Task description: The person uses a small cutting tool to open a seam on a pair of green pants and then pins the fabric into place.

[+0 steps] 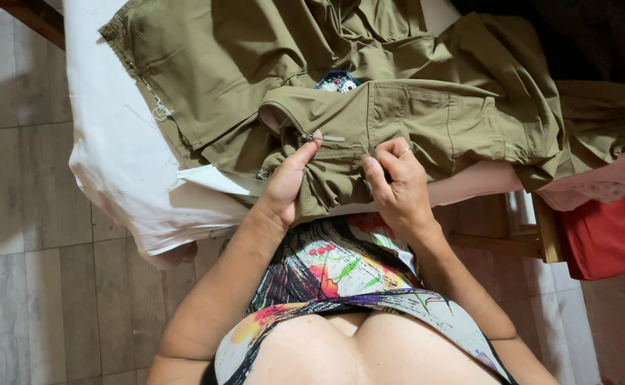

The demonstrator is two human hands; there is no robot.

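The left hand [287,182] pinches a zipper pull [324,137] on olive-green trousers [412,107]; the right hand [398,187], a ring on one finger, closes on the fabric just beside it. The trousers lie spread over a white sheet [116,153] on a wooden-framed surface, above a grey tiled floor [34,285]. Red cloth [612,232] sits at the right. Both forearms reach forward, wrists bent down.

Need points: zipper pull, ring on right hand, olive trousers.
zipper pull [324,137], head view, on the metal tab beside the left thumb tip.
ring [404,151], head view, on the band around a finger of the right hand.
olive trousers [426,117], head view, on the flat cargo pocket panel.
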